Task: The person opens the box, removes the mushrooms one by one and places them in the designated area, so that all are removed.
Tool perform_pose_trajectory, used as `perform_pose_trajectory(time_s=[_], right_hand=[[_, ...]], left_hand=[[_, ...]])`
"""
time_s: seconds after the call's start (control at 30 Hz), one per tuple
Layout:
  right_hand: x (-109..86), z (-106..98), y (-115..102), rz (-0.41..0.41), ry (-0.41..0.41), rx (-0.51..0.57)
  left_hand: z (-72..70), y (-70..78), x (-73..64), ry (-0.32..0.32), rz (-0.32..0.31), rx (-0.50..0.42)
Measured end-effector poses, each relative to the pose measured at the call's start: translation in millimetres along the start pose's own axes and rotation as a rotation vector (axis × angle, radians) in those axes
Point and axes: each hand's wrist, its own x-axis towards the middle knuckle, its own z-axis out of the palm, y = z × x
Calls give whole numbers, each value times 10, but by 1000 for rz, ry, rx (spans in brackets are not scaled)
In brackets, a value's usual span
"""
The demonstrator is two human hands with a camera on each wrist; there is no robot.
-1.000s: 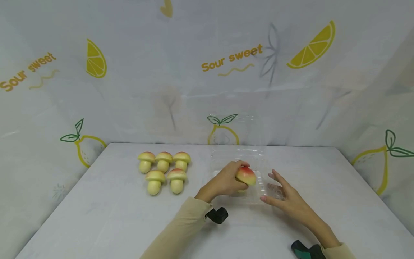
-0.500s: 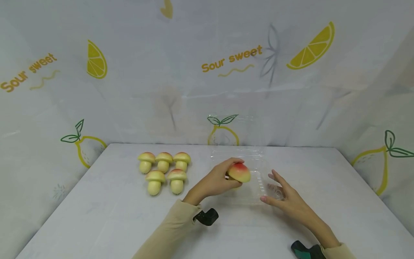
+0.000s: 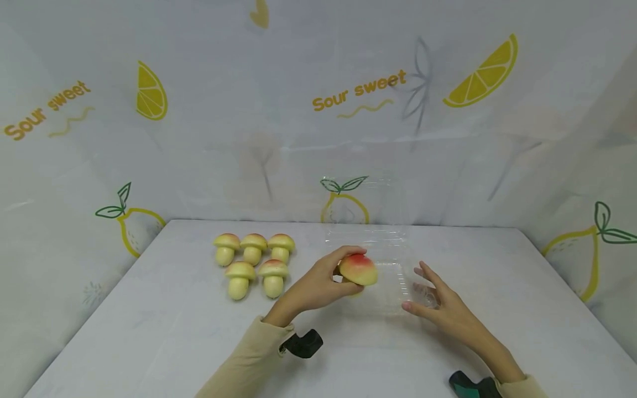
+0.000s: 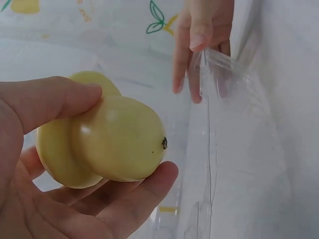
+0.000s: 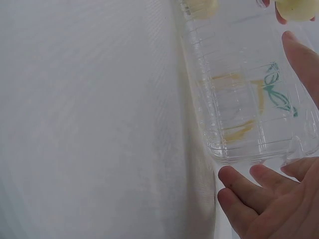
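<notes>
A toy mushroom with a yellow cap blushed red is gripped in my left hand, over the left part of a clear plastic box. In the left wrist view, thumb and fingers wrap the mushroom, its pale rounded stem facing the camera. The box's lid stands raised at the back. My right hand is at the box's right side, fingers spread and loosely bent. The right wrist view shows its fingertips right at the end wall of the box.
Several more toy mushrooms lie in two rows on the white table, left of the box. Behind the table hangs a pale lemon-print sheet. A black wrist camera sits under the left sleeve.
My left hand has drawn leftward with the mushroom, from over the middle of the box to its left part. The right hand and the mushrooms on the table have stayed put.
</notes>
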Motion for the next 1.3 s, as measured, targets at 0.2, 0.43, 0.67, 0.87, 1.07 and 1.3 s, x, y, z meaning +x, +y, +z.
perform_pose_trajectory(time_s=[0.2,0.43,0.67,0.87,1.07,1.3], right_hand=[[-8,-1,9,-15,-3,-10],[-3,-8,28,-29,-1,-25],[-2,-1,28,-22,-6,-20],[0,-3,21,-24,-3,-28],[-2,-3,19,-33,-1,-41],[-7,-1,14,-46,-1,-46]], left_hand=[[-83,-25,-147,39,-9,-6],[-213,-111,-305,82,-27,12],[-350,-179,-457,127,-74,31],[-483,-205,-584,160,-82,17],[-659,-246,-727,201,-94,3],[-860,-284,-869,267,-119,59]])
